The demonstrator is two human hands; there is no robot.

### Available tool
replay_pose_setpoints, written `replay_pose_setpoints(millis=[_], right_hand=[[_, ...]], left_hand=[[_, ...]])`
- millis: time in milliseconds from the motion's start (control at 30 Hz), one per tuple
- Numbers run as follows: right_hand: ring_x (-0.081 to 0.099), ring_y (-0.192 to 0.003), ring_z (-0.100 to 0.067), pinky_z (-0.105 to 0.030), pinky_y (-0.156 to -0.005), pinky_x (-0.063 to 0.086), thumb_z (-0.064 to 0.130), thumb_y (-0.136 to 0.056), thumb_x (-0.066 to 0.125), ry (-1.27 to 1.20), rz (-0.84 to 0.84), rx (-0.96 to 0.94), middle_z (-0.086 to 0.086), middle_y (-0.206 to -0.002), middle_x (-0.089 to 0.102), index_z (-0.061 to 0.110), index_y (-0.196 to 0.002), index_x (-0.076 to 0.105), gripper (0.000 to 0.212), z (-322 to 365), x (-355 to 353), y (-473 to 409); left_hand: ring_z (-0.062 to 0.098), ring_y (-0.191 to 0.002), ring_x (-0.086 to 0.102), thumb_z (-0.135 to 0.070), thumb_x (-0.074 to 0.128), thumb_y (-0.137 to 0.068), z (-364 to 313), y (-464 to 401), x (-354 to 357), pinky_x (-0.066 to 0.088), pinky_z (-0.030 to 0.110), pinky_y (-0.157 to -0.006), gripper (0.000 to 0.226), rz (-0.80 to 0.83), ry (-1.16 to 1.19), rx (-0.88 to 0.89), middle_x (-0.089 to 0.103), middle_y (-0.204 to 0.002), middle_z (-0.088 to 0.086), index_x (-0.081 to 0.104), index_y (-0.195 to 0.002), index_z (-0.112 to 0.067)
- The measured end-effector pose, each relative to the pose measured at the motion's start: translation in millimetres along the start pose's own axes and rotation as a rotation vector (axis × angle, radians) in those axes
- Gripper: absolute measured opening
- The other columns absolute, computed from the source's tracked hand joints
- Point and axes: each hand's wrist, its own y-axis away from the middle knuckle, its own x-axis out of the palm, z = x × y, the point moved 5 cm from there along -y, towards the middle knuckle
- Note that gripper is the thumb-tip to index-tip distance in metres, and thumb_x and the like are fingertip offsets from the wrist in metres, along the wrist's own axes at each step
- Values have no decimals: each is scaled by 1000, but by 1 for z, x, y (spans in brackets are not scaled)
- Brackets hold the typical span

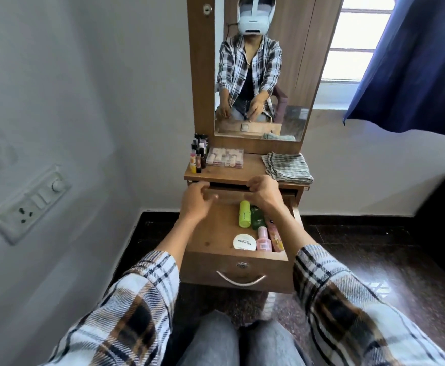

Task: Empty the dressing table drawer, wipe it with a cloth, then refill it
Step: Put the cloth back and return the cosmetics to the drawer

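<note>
I'm seeing both hands reaching into the back of the open drawer [216,233], mid-frame. Left hand [196,200] is curling loosely, fingers bent, gripping nothing I can make out. Right hand [265,192] is hooking its fingers at the tabletop [229,173] edge; can't tell if it's pinching anything. Hands are sitting apart.

Drawer is brown wood-grain, pulled fully out, curved metal handle [241,280] and a lock [242,265] showing on its front. Left half is showing bare wood. Right half is holding a lime-green bottle [244,213], a darker green bottle [258,220], a pink bottle [263,239], a pink tube [275,237] and a round white jar [244,242].

On the tabletop above: a cluster of small bottles [199,154] at left, a clear plastic case [225,157] beside them, a folded checked cloth [287,167] at right. Mirror [295,75] standing upper centre.
</note>
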Motion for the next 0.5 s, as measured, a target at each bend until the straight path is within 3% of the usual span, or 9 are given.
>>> replay_pose_setpoints(millis=[167, 367, 500], right_hand=[[65, -98, -21, -30, -87, 53, 8, -80, 72, -162, -37, -138, -8, -109, 66, 6, -112, 63, 34, 34, 32, -27], [57, -94, -11, -11, -71, 44, 5, -87, 63, -288, 7, -192, -1, -103, 60, 4, -117, 58, 30, 51, 89, -72], [58, -102, -13, -17, -82, 45, 5, -89, 61, -336, -48, -182, -5, -113, 62, 5, -120, 56, 32, 47, 118, -98]], left_hand=[[27, -118, 55, -10, 58, -90, 1, -24, -37, 41, 27, -95, 37, -268, 146, -25, 57, -128, 14, 54, -127, -3], [25, -126, 48, -2, 54, -90, 32, -77, -28, 40, 33, -104, 44, -318, 198, -83, 49, -138, 13, 47, -133, -4], [24, -125, 49, 2, 53, -90, 49, -104, -17, 41, 30, -103, 43, -323, 221, -59, 50, -136, 13, 48, -132, -3]])
